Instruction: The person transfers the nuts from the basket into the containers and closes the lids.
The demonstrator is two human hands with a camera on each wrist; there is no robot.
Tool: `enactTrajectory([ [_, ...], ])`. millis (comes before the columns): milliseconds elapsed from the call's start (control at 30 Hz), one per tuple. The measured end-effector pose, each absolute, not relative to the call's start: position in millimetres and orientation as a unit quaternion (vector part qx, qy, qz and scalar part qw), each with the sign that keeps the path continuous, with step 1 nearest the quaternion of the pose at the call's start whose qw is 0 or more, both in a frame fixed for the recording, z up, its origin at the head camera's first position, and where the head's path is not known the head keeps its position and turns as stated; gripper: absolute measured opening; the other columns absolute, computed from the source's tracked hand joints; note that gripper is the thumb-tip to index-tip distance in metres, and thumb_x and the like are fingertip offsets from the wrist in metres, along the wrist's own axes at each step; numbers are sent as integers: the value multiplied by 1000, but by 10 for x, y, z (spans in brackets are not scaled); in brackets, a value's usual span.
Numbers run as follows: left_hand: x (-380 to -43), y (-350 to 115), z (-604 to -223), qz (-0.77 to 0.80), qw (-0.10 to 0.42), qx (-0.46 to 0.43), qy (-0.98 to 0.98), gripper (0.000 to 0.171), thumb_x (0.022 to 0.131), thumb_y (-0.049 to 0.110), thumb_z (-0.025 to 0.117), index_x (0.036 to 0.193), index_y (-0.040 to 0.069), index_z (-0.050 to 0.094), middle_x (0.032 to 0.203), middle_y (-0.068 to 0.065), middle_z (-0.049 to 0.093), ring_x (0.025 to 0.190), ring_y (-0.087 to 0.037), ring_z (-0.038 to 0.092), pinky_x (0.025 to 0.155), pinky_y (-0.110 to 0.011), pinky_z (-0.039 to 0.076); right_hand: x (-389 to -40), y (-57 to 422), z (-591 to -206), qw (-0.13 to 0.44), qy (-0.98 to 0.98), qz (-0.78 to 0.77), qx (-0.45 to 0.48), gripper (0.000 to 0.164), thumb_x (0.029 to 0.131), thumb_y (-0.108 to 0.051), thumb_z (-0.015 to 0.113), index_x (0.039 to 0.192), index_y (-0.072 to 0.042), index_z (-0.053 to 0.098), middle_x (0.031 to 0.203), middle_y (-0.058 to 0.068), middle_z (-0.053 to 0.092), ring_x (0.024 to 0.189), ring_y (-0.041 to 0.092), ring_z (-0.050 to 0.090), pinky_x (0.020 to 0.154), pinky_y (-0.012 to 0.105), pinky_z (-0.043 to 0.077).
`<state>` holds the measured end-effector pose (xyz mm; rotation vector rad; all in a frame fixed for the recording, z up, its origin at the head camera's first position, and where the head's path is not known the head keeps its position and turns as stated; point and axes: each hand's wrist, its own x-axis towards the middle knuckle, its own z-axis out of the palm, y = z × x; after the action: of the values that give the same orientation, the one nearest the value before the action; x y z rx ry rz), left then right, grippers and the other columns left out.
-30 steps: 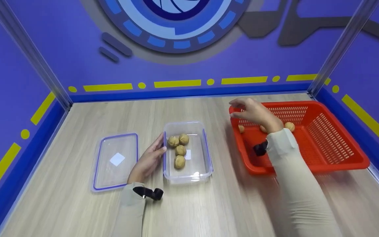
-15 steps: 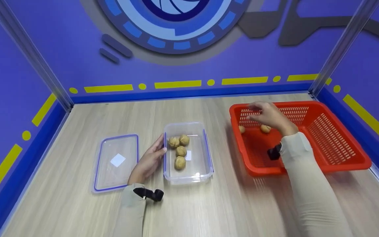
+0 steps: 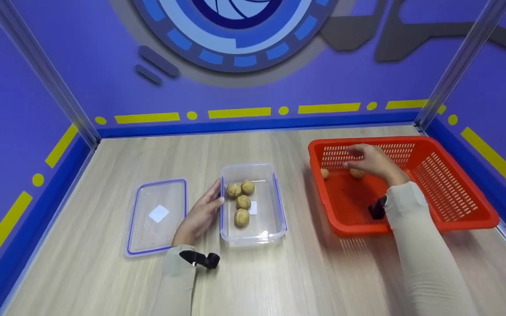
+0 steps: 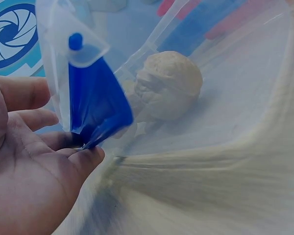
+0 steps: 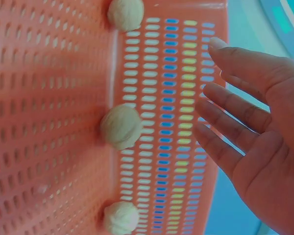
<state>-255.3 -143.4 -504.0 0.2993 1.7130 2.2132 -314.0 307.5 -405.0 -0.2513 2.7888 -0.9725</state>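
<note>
My left hand (image 3: 198,219) rests against the left side of a clear plastic food container (image 3: 275,237). In the left wrist view its fingers touch a blue side latch (image 4: 95,98). Several walnuts (image 3: 243,202) lie inside the container, mostly along its left half. My right hand (image 3: 376,162) hovers over the red plastic basket (image 3: 336,226), fingers spread loosely and holding nothing. Three walnuts, including a middle one (image 5: 122,126), lie along the basket's slotted wall in the right wrist view. The head view shows two, one at the left (image 3: 324,174) and one under the fingers (image 3: 356,173).
A clear lid (image 3: 158,235) with a blue seal lies flat, left of the container. Printed blue panels (image 3: 244,94) enclose the wooden table (image 3: 253,285) at the back and both sides. The basket's raised rim stands at the right.
My right hand has moved right and slightly nearer, from the basket's left rim to over its inside. My left hand and the container have stayed in place.
</note>
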Motion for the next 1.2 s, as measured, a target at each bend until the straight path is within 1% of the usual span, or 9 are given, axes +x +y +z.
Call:
enactTrajectory([
  [167,-2547,-1436,-5041,776,160,102,602,67,98,0,39,154,5,3,161,-15,-7,149,-29,-9,123,-41,-3,-3148,3124,-4086,101,938,-325,-69,58,92,-25,64,144,-6,43,144,23,46,126,39,47,109,62,35],
  [367,-2549,-1428,-5045,775,159,96,605,67,98,1,39,154,6,4,162,-14,-7,149,-28,-8,123,-41,-3,-3188,3177,-4110,124,943,-301,-65,58,91,-19,65,142,-2,44,137,26,51,115,38,52,107,62,37],
  [433,-2550,-1428,-5047,775,159,95,604,67,98,0,39,154,6,4,162,-14,-7,149,-28,-9,123,-41,-3,-3199,3205,-4126,134,945,-291,-66,61,91,-20,65,143,0,42,137,27,51,116,38,52,108,62,35],
  [600,-2551,-1423,-5036,775,162,84,605,67,97,1,41,155,9,6,162,-12,-6,149,-27,-8,123,-40,-2,-3214,3302,-4160,155,947,-268,-82,69,90,-33,66,142,4,41,139,29,48,122,42,47,109,64,32],
  [667,-2552,-1425,-5034,774,163,81,607,67,97,1,41,155,10,7,162,-12,-5,150,-27,-8,123,-40,-1,-3216,3337,-4173,159,949,-258,-87,67,90,-31,66,141,5,42,138,31,48,121,43,48,107,65,33],
  [733,-2552,-1429,-5037,773,163,82,608,67,97,1,41,155,10,7,162,-11,-5,150,-26,-7,123,-40,-1,-3217,3361,-4188,165,950,-249,-87,62,91,-24,65,141,6,42,137,32,48,119,43,49,106,65,34],
  [867,-2548,-1430,-5037,772,161,82,609,67,98,1,41,155,10,7,162,-11,-5,150,-26,-7,123,-40,-1,-3223,3377,-4209,185,950,-237,-81,57,90,-14,65,140,3,44,135,30,50,115,41,49,105,66,35],
  [1033,-2544,-1432,-5039,771,162,85,610,67,98,0,39,155,8,5,162,-13,-6,149,-28,-9,123,-42,-2,-3230,3365,-4226,213,945,-234,-86,58,90,-13,64,143,-1,43,133,27,51,115,41,47,104,68,34],
  [1200,-2557,-1425,-5045,772,163,84,608,67,98,0,39,155,9,5,162,-12,-7,149,-27,-9,123,-41,-3,-3211,3343,-4223,219,944,-237,-73,59,89,-14,66,144,-8,44,128,21,53,114,40,47,103,70,35],
])
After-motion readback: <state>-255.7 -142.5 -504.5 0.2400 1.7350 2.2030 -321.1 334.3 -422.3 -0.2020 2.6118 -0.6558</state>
